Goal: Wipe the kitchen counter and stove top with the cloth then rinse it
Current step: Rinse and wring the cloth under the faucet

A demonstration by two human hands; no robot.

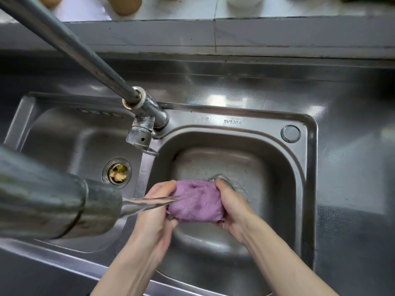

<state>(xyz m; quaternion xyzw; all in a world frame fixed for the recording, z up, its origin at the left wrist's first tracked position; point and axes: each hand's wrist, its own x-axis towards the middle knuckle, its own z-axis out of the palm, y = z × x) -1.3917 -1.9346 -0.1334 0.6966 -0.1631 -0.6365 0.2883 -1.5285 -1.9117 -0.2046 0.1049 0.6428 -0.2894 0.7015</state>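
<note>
The left hand [154, 214] and right hand [235, 208] clasp the cloth [196, 201], fingers hidden beneath.

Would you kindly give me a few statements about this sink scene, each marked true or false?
1. The left hand and the right hand both grip the purple cloth. True.
2. Food scraps sit in the drain of the left basin. True.
3. The purple cloth is held over the left basin. False: it is over the right basin.
4. No water is running. False: water streams from the tap onto the purple cloth.
5. The purple cloth is spread out flat. False: it is bunched up between the two hands.
</note>
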